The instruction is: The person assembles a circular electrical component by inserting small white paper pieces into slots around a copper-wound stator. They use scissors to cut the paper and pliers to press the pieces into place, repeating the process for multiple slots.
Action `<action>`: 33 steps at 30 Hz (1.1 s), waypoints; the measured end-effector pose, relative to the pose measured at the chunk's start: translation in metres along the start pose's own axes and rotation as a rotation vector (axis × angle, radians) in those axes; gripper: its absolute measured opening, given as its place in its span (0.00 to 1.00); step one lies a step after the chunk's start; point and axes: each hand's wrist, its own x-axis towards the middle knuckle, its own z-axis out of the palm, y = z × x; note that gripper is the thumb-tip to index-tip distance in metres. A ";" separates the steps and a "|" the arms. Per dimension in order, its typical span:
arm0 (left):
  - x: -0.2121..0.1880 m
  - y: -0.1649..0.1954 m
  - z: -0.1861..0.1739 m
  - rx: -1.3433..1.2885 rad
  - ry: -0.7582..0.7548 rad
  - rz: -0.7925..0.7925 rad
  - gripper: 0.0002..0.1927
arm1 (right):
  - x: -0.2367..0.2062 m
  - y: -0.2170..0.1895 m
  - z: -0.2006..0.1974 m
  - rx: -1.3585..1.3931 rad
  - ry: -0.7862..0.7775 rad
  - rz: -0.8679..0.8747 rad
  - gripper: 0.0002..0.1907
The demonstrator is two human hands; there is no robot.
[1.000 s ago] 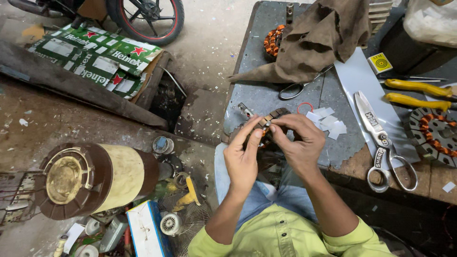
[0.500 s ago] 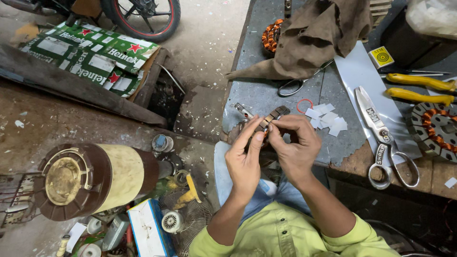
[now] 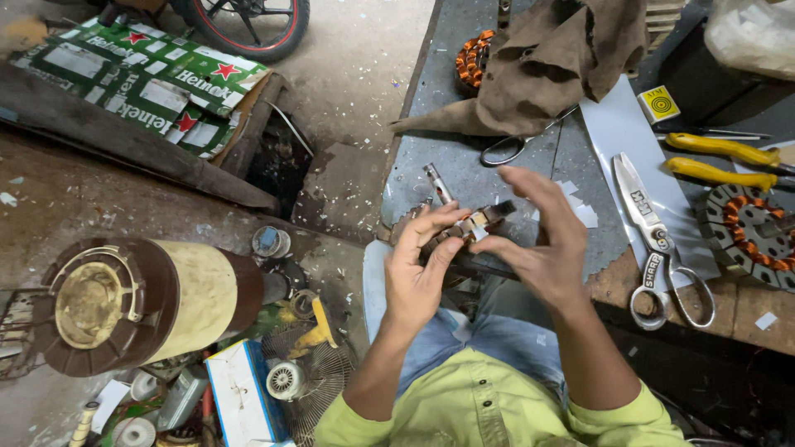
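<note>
Cluttered workshop floor, grey metal-topped workbench [image 3: 464, 178] on the right side of the head view. Left hand [image 3: 418, 269] grips a small dark motor part [image 3: 464, 228] with pale paper bits in its slots, fingers curled round it, held just over the bench's near edge above the person's lap. Right hand [image 3: 542, 240] is spread, fingers splayed, thumb and fingertips near the part's right end; can't tell if they touch it. On the bench: brown cloth [image 3: 555, 62] heaped at the back over a copper-wound coil [image 3: 474, 60], big silver scissors [image 3: 658, 240] right of the hands, yellow-handled pliers [image 3: 716, 161] beyond, another wound stator [image 3: 749, 233] at far right, white paper scraps [image 3: 580, 207]. On the floor left: brown-and-cream drum [image 3: 141, 302], flattened green cardboard box [image 3: 141, 83], motorbike wheel [image 3: 248, 21] at top.
</note>
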 end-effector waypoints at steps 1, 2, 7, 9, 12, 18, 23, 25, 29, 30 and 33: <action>0.000 0.000 -0.001 0.035 -0.012 0.007 0.11 | 0.002 0.002 -0.002 0.114 -0.062 0.080 0.46; 0.000 0.000 -0.002 0.070 -0.026 0.014 0.10 | 0.003 0.004 -0.004 0.228 -0.124 0.162 0.50; 0.001 -0.005 -0.004 0.103 -0.081 0.090 0.09 | -0.001 0.016 -0.005 0.391 -0.212 0.114 0.51; 0.000 -0.007 -0.003 0.106 -0.104 0.113 0.10 | -0.007 0.019 -0.004 0.358 -0.168 0.136 0.48; 0.000 -0.010 -0.002 0.104 -0.113 0.133 0.10 | -0.014 0.023 -0.003 0.359 -0.145 0.143 0.46; -0.001 -0.013 0.000 0.137 -0.104 0.143 0.10 | -0.017 0.025 -0.005 0.394 -0.123 0.177 0.44; -0.002 -0.013 0.000 0.148 -0.106 0.148 0.10 | -0.015 0.028 -0.008 0.424 -0.176 0.198 0.44; -0.002 -0.014 0.000 0.151 -0.108 0.150 0.10 | -0.015 0.028 -0.009 0.444 -0.173 0.194 0.42; -0.002 -0.012 0.000 0.128 -0.098 0.153 0.10 | -0.015 0.024 -0.008 0.435 -0.184 0.162 0.43; -0.003 -0.011 0.000 0.115 -0.098 0.153 0.10 | -0.015 0.023 -0.007 0.414 -0.188 0.171 0.44; -0.003 -0.008 0.000 0.098 -0.091 0.075 0.15 | -0.016 0.022 -0.014 0.317 -0.185 0.128 0.47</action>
